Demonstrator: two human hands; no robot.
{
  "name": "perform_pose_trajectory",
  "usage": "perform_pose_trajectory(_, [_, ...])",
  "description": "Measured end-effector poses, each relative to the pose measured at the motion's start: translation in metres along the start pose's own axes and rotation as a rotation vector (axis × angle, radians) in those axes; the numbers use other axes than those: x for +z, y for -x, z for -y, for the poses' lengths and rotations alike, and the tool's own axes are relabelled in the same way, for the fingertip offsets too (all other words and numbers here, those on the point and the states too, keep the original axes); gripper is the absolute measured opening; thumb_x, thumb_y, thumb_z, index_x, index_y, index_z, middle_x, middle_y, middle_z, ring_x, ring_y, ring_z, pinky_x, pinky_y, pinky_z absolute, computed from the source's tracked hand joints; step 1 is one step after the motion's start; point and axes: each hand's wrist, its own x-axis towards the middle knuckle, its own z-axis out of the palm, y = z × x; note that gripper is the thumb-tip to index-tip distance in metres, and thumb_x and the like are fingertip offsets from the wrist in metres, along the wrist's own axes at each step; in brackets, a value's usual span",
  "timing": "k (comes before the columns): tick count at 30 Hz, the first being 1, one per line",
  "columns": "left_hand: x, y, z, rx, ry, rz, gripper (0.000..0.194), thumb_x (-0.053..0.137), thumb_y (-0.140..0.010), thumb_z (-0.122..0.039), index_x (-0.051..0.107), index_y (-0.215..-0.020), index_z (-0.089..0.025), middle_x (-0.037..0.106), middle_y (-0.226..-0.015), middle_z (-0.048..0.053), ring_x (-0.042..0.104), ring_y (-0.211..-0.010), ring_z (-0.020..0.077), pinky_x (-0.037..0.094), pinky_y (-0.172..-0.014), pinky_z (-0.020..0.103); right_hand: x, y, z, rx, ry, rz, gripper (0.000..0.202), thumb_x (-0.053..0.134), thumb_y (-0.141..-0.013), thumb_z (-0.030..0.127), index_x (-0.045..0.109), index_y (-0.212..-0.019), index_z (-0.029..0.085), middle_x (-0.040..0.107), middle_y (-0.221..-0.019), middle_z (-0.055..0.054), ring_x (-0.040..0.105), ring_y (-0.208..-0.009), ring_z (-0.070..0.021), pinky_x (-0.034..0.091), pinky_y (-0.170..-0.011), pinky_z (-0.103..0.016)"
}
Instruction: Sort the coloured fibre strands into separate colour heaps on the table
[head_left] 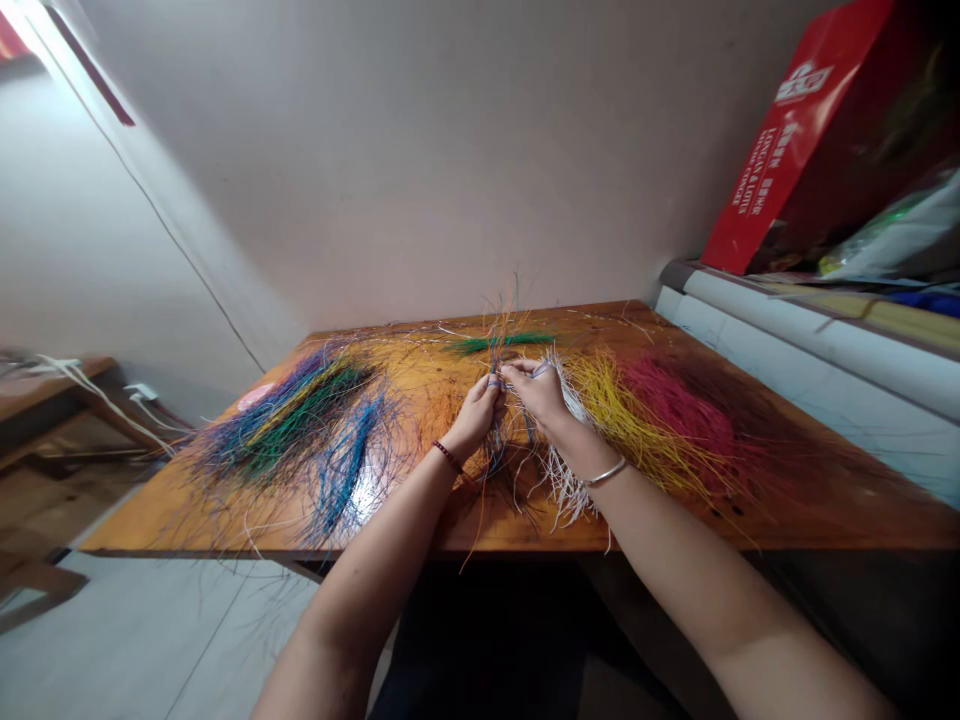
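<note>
Near edge of worktop [142,530] crosses under both forearms; bare wood at near left corner. Blue strands [349,475] lie left of the left wrist, white strands [566,490] beneath the right: little open room between. Left hand [474,415]: grip closed around bundle of thin strands [496,350], roughly upright, tips fanning above the fist. Right hand [541,390]: fingers bent at the bundle's right side; cannot tell whether grip pinches a strand. Yellow strands [626,405], then magenta strands [675,405], farther right. Green strands [529,341] beyond hands; wall [465,180] behind far edge.
</note>
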Motion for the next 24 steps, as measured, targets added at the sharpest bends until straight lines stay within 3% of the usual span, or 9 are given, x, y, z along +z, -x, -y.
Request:
perform_pose_trajectory(17, [0.0001, 0.0007, -0.0019, -0.031, -0.003, -0.008, 0.036, 0.059, -0.080, -0.048, 0.039, -0.075, -0.020, 0.028, -0.055, -0.008, 0.024, -0.041, 0.0039, 0.017, -0.038, 0.014, 0.0008, -0.0004, -0.0001, 0.012, -0.049, -0.006, 0.021, 0.067, -0.061, 0.037, 0.068, -0.067, 0.016, 0.070, -0.069, -0.005, 0.063, -0.068, -0.0175, 0.048, -0.067, -0.029])
perform_pose_trajectory(24, [-0.0032, -0.0034, 0.0039, 0.034, -0.017, 0.026, 0.038, 0.059, -0.079, -0.051, 0.039, -0.073, -0.019, 0.031, -0.056, -0.008, 0.024, -0.041, 0.0035, 0.018, -0.038, 0.014, -0.0005, -0.0038, -0.0057, -0.005, -0.024, -0.006, 0.023, 0.066, -0.062, 0.038, 0.064, -0.067, 0.016, 0.067, -0.069, -0.004, 0.059, -0.065, -0.0163, 0.045, -0.065, -0.028])
